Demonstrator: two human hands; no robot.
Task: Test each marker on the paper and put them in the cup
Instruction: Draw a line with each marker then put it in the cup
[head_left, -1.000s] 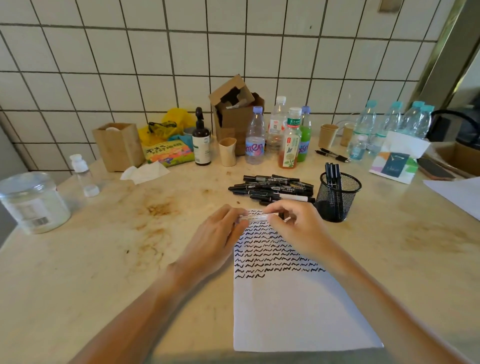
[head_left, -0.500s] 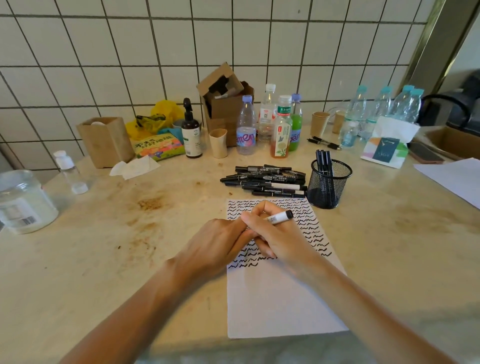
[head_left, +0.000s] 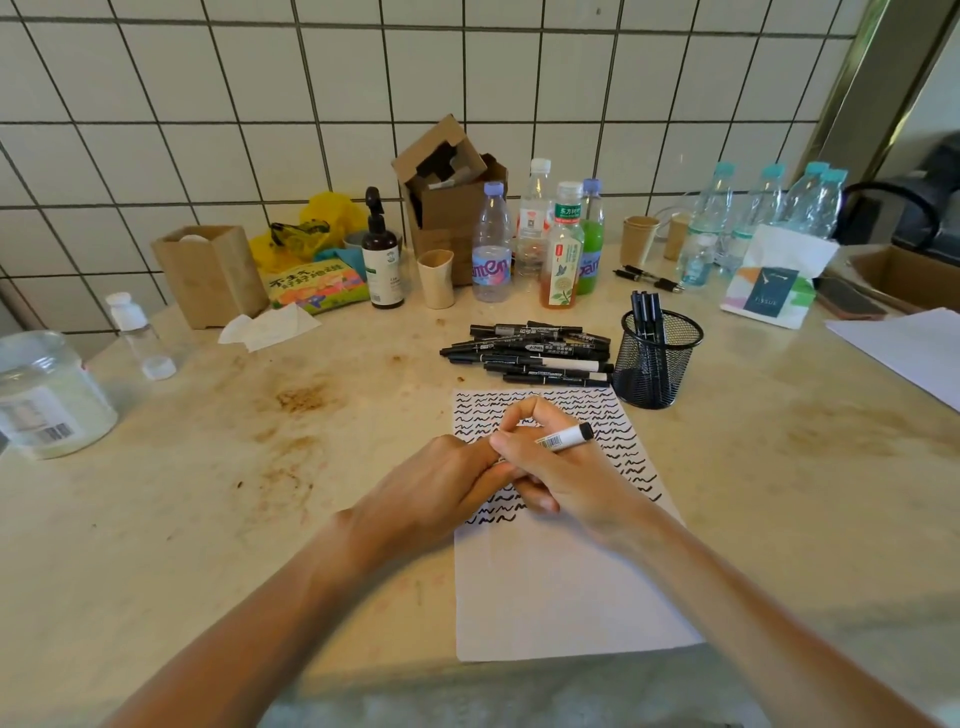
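Now right hand (head_left: 571, 473) grips marker (head_left: 563, 438) over paper (head_left: 561, 587).

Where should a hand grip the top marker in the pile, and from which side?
Pinch the top marker mid-barrel from above, fingers on its far and near sides. It lies flat, running left to right, topmost at the back of the pile, so its barrel is exposed. The mesh cup crowds the right end.

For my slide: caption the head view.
Right hand holds a marker over scribbled paper, beside the mesh cup.
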